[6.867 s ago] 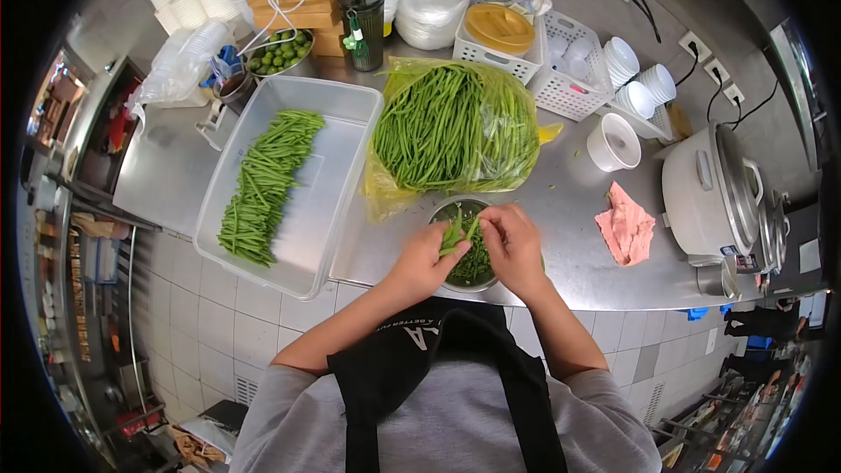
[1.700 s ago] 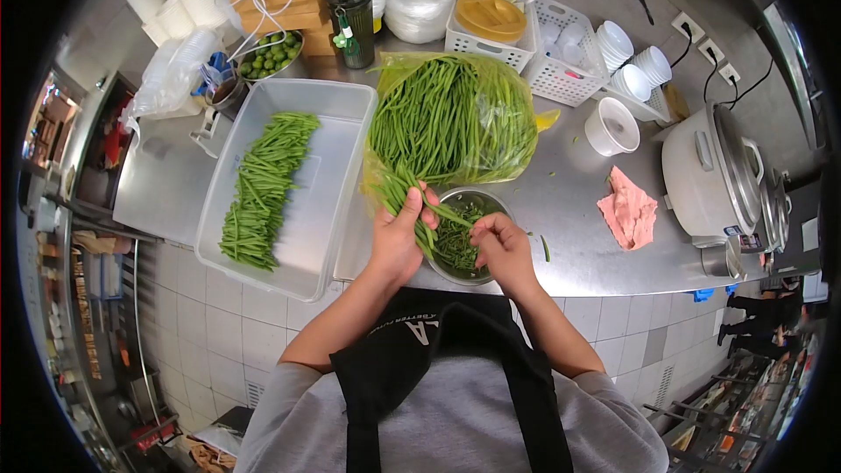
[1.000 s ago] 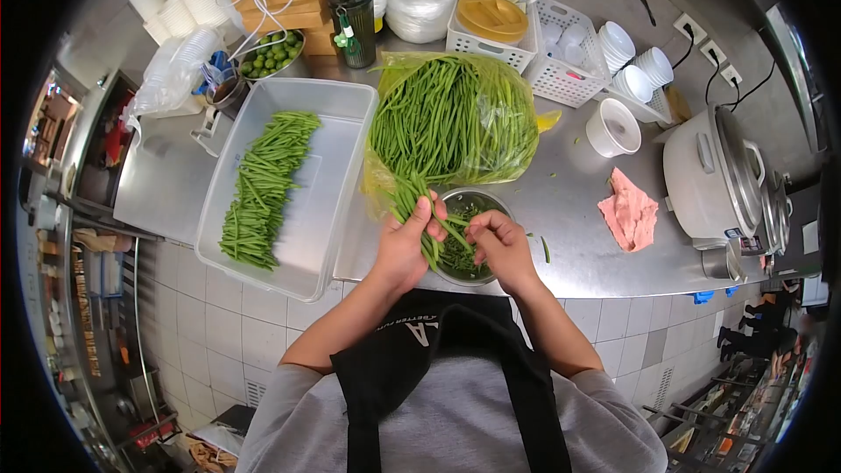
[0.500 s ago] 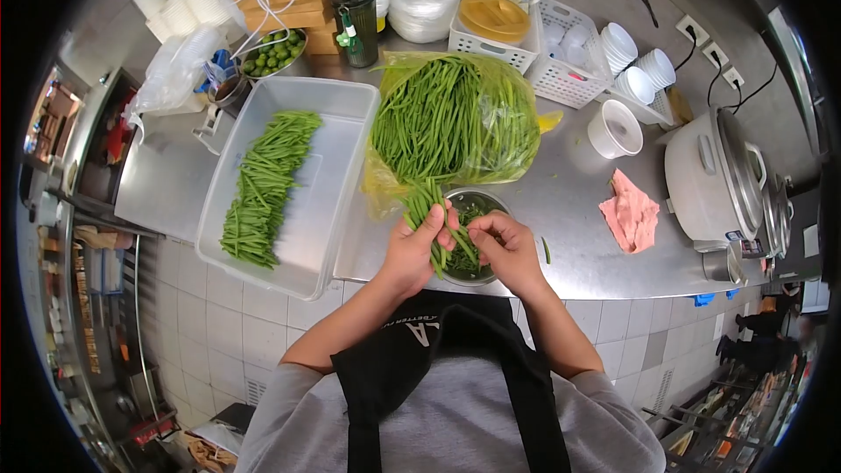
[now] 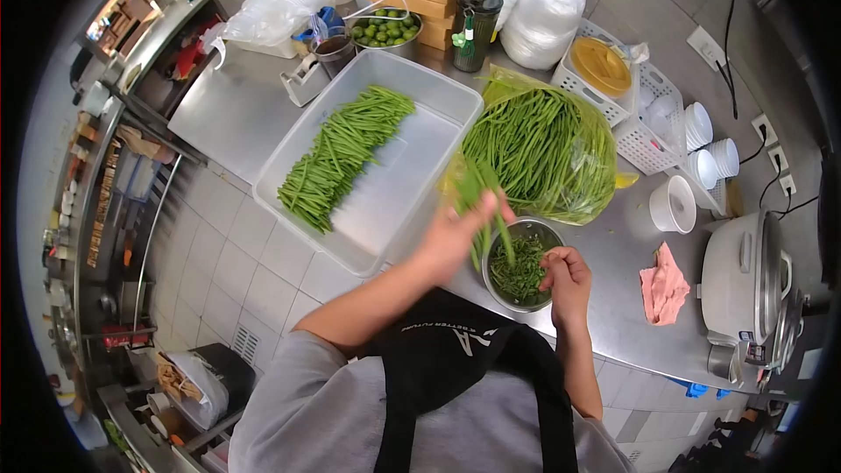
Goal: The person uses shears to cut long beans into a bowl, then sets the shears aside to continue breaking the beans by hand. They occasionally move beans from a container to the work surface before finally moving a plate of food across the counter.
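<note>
My left hand (image 5: 460, 229) is closed around a small bunch of green beans (image 5: 480, 188), slightly smeared by motion, between the clear bin and the steel bowl. Over the right rim of that bowl (image 5: 536, 307), my right hand (image 5: 568, 278) is pinched; what its fingers hold, if anything, is hidden. Short green bean trimmings (image 5: 519, 267) lie inside the bowl. Behind it, a yellow plastic bag (image 5: 604, 186) gapes around a large heap of whole green beans (image 5: 543, 144). To the left, a clear plastic bin (image 5: 407, 177) has a long row of green beans (image 5: 346, 153) along its left side.
A pink cloth (image 5: 664, 285), a white tub (image 5: 673, 206) and a large cooker (image 5: 740, 271) stand to the right on the steel counter. At the back are a bowl of green limes (image 5: 385, 31), a dark tumbler (image 5: 476, 31) and white baskets (image 5: 648, 144).
My view has swung left, so the counter appears shifted right. My hands have moved apart; my left hand carries its beans toward the bin, while my right hand stays by the bowl.
</note>
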